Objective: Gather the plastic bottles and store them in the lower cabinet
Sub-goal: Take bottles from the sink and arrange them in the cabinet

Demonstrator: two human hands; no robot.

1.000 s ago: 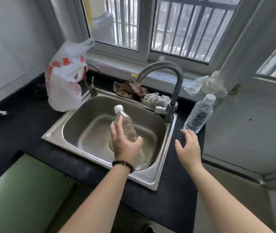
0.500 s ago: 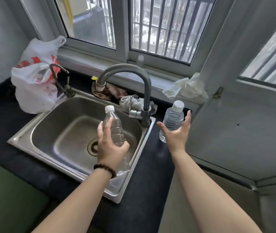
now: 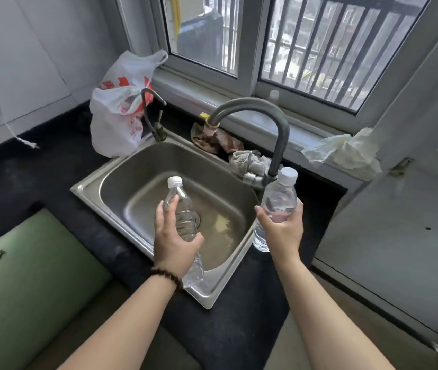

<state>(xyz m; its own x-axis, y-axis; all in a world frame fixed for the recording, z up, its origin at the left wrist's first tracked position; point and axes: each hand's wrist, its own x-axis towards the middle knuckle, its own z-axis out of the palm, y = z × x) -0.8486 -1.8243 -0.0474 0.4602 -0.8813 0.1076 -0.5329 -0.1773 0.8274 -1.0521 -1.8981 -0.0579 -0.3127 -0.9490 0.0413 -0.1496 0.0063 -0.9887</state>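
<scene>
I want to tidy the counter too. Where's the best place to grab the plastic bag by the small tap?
Probably the bag is best taken by its loop handles, coming from above. They stick up at the top, clear of the small tap, while the body is slack and crumpled.

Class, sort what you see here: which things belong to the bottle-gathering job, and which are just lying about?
Job: bottle in left hand; bottle in right hand; left hand; right hand.

Lying about: plastic bag; rags; tap; sink; crumpled wrap.
</scene>
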